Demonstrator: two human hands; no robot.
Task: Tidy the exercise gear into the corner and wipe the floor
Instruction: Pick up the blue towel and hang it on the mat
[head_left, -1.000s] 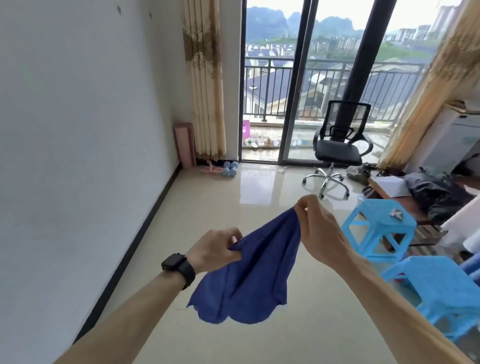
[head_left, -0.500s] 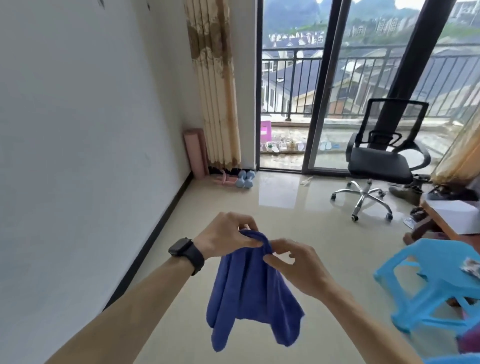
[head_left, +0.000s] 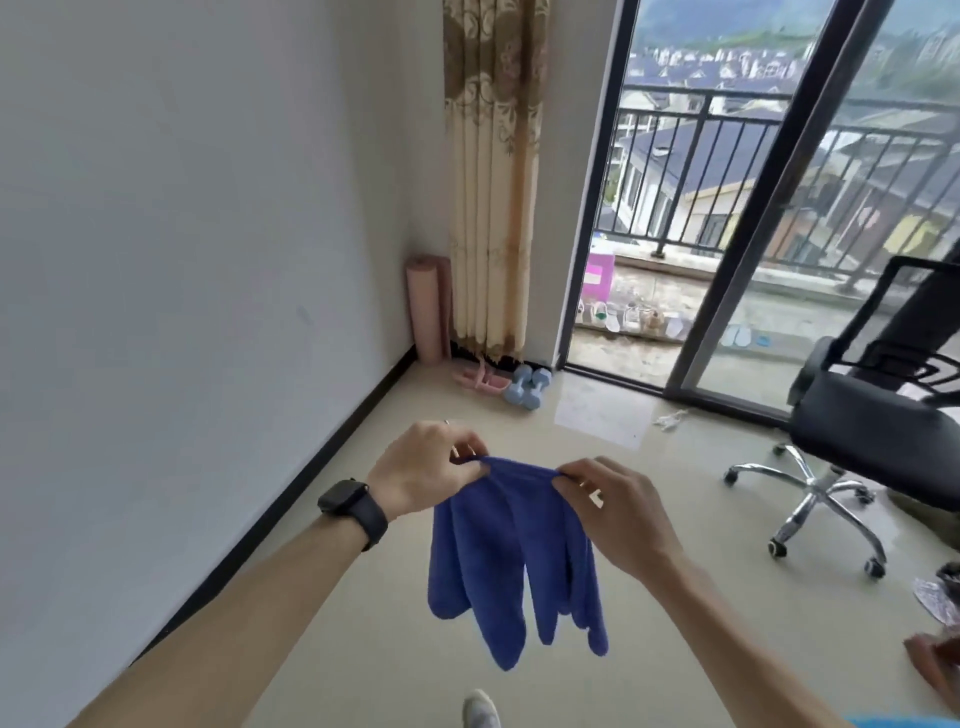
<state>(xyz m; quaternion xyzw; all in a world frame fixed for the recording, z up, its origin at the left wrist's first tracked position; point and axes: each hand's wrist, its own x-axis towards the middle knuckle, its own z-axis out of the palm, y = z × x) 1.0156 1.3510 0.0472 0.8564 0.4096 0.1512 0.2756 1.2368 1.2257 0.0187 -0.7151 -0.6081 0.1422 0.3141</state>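
Hanging in folds, blue cloth (head_left: 514, 561) pinched by both hands' grip.

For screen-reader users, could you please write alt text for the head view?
The left hand and right hand pinch a blue cloth by its top edge, hanging above the beige floor. A rolled pink mat and blue dumbbells sit in the far corner, a black office chair at right.

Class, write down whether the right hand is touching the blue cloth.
Touching. The head view shows the right hand pinching the top edge of the blue cloth; the left hand pinches the other end.
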